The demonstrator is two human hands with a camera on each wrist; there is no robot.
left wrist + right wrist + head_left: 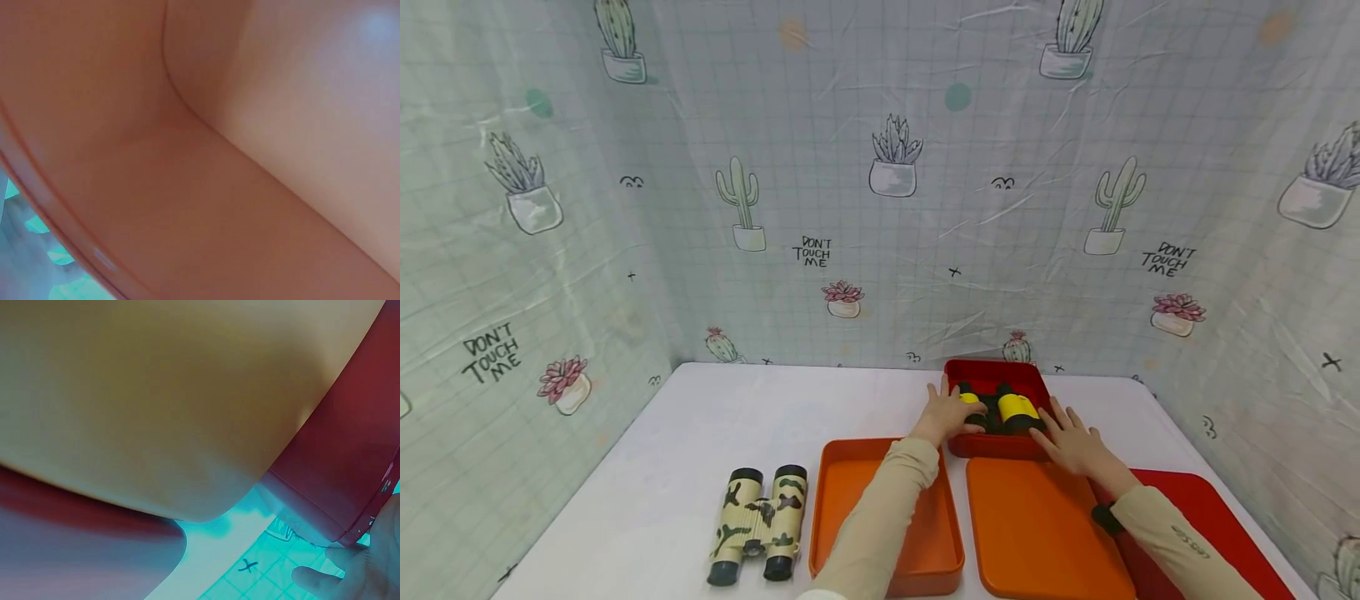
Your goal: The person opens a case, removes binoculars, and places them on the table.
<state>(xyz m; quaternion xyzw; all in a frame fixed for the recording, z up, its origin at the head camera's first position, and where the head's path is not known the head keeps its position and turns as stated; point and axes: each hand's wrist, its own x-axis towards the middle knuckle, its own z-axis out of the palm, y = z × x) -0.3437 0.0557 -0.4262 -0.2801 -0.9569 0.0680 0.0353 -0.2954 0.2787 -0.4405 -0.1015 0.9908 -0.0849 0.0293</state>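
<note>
Yellow and black binoculars (1018, 408) lie inside a red box (1000, 447) at the back right of the table. My left hand (947, 415) is over the box's left side, fingers spread, its fingertips at the left barrel. At the right side of the box is my right hand (1081, 446), fingers extended and spread, fingertips by the rim and the right barrel. In the right wrist view, the fingers (359, 578) of that hand show beside the red box (337, 475). The left wrist view shows only the inside of an orange box (156, 187); the hand is hidden there.
Camouflage binoculars (758, 525) lie at the front left. Under my left forearm stands the orange box (842, 492). An orange lid (1037, 525) lies right of it, and a red lid (1210, 508) lies partly under my right forearm. A patterned curtain (880, 208) hangs behind the table.
</note>
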